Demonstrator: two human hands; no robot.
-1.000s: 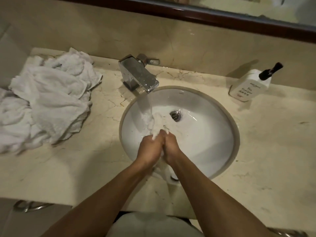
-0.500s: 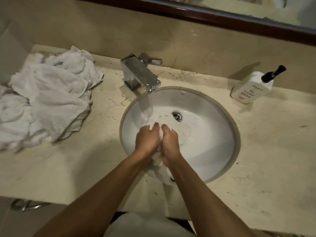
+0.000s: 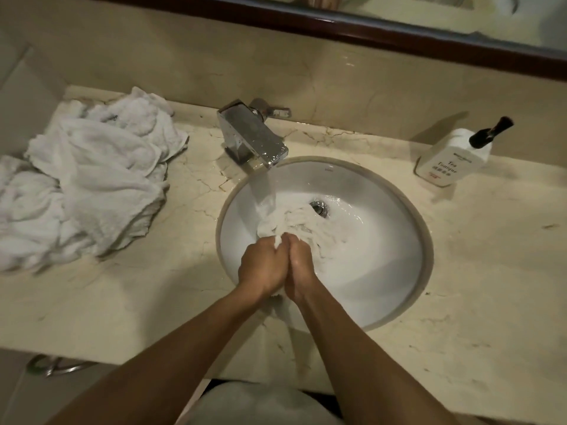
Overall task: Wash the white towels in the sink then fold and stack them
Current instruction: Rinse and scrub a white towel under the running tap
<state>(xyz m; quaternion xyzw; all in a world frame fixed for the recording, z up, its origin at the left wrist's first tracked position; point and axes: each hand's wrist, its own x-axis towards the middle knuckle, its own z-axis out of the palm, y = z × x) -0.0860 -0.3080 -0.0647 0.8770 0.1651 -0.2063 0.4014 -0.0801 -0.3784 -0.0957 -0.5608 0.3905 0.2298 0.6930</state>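
A person scrubs a white towel in the sink under water running from the chrome faucet; left hand and right hand are pressed knuckle to knuckle at abt the basin's 7 o'clock, both clenched on a bunched part of the wet cloth, a tuft of it showing between the fingertips.

The rest of the towel fans out from the hands toward 12–1 o'clock, its far end just beside the drain; long axis runs roughly from the hands to the drain, w/ the stream landing on its 11 o'clock edge; a bit more cloth shows below the wrists at 6. Neither hand is clearly nearer; the bulk lies straight ahead of both, so any wring or lift would likely start by pulling back toward 6.

More white towels lie heaped, unfolded, on the marble counter at 9 o'clock, well apart from the basin; a soap bottle stands at 2 o'clock. Judged from this: washing stage, early on; nothing folded or stacked yet.
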